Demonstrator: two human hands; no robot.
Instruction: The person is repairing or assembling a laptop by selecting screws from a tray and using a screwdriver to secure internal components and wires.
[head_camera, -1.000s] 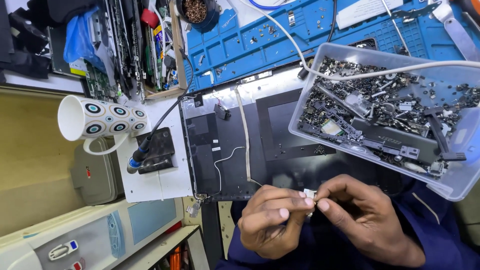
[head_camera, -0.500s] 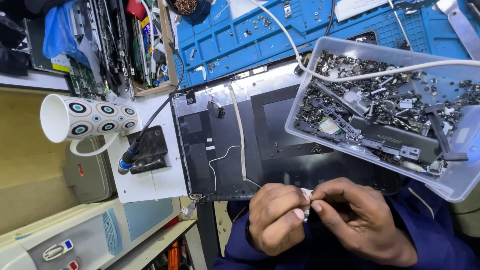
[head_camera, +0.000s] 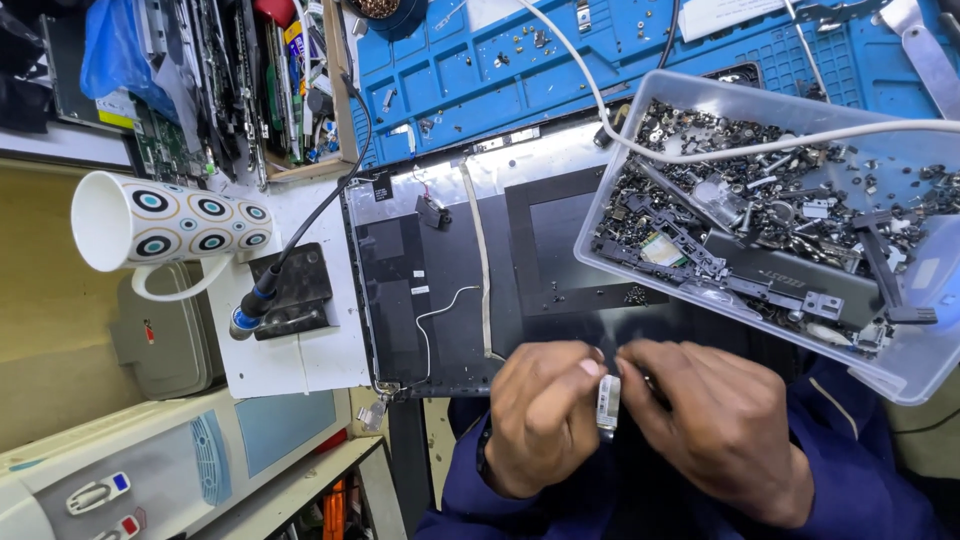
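My left hand (head_camera: 540, 420) and my right hand (head_camera: 720, 430) meet at the bottom centre, just in front of my body. Between their fingertips they pinch a small white and silver part (head_camera: 607, 402), held upright. The hands hover over the near edge of a dark laptop cover (head_camera: 440, 270) that lies flat with thin white wires and a ribbon across it. A clear plastic tub (head_camera: 935, 350) full of screws and small metal parts rests partly on the cover, just beyond my right hand.
A white cable (head_camera: 640, 135) runs over the tub. A blue work mat (head_camera: 600, 60) with scattered screws lies beyond the cover. A dotted mug (head_camera: 170, 225) lies at the left beside a black block (head_camera: 295, 290) with a blue-tipped plug. Cluttered boards fill the top left.
Both hands stay together on the small part, which has turned more upright between the fingers. The view has shifted slightly, so the bench things sit a little differently in the picture.
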